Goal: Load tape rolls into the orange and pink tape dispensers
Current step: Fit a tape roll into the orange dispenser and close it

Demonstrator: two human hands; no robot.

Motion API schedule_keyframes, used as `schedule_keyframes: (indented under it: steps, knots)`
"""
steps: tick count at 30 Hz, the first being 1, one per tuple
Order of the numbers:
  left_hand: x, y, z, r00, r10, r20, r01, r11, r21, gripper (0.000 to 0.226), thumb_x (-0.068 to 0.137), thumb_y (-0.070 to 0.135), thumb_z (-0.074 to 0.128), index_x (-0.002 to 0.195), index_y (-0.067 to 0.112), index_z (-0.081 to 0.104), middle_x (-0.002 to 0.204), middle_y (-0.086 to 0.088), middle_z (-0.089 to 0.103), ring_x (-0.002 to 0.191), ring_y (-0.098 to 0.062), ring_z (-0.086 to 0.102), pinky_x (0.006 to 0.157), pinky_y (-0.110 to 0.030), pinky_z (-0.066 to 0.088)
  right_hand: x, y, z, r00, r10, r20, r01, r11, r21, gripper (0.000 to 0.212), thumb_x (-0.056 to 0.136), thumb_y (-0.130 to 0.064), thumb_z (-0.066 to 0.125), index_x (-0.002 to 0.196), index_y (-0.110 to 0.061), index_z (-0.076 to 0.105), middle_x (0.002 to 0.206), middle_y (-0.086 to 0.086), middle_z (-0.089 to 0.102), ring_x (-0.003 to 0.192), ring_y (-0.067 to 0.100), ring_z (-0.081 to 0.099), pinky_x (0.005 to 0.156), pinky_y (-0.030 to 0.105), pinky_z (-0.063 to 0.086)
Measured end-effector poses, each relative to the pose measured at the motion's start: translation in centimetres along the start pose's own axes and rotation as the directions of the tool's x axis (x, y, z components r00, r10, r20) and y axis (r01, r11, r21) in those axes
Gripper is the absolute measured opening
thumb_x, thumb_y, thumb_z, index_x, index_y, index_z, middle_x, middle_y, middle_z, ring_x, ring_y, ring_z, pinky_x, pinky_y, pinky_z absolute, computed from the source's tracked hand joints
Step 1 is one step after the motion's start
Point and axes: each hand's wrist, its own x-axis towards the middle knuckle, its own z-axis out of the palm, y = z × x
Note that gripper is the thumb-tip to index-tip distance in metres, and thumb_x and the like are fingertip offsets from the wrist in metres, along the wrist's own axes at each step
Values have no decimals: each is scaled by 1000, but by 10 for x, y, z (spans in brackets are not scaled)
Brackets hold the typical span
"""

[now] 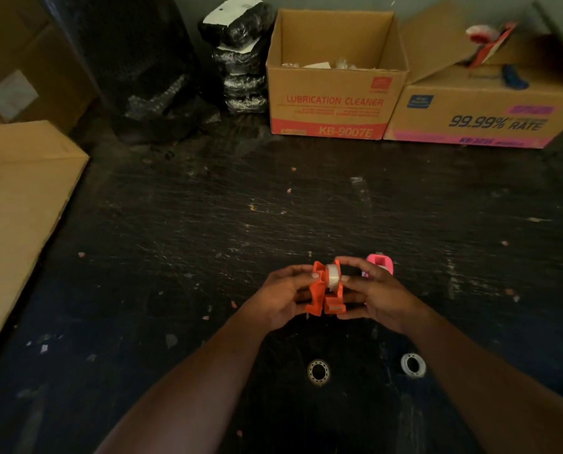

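Note:
The orange tape dispenser (324,294) is held between both hands above the dark floor, its two halves spread apart. A clear tape roll (332,276) sits between the halves near the top. My left hand (285,294) grips the left half, thumb against it. My right hand (376,294) grips the right half, its fingers curled over the top. The pink tape dispenser (381,262) stands on the floor just beyond my right hand, partly hidden by it. Two loose tape rolls lie nearer me: one (318,371) below the hands, one (413,364) to the right.
Two open cardboard boxes (336,103) (483,116) stand at the back. Black wrapped bundles (241,60) are stacked left of them. A flat cardboard sheet (15,217) lies at the left. Small scraps litter the dark floor (208,224).

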Motion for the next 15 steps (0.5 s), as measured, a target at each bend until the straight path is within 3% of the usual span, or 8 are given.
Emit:
schedule_keyframes:
  steps: [6,15]
  knots:
    - [7,0,4,999,35,-26,-35,999,-1,37,86,9,77,122,16,69,122,-12,74,115,-31,70,98,-58,55,-5,-4,-3,1000,-15,3,15,1000,9,38,101,-12,59,132,-33,61,119,15,76,102,35,77,79,52,63]
    - [6,3,9,989,130,-64,-125,989,76,45,81,7,81,123,15,66,127,-10,69,113,-26,70,93,-48,61,-8,-6,-5,1000,-17,0,17,999,30,39,100,-12,60,133,-33,61,119,14,76,102,35,77,79,52,63]
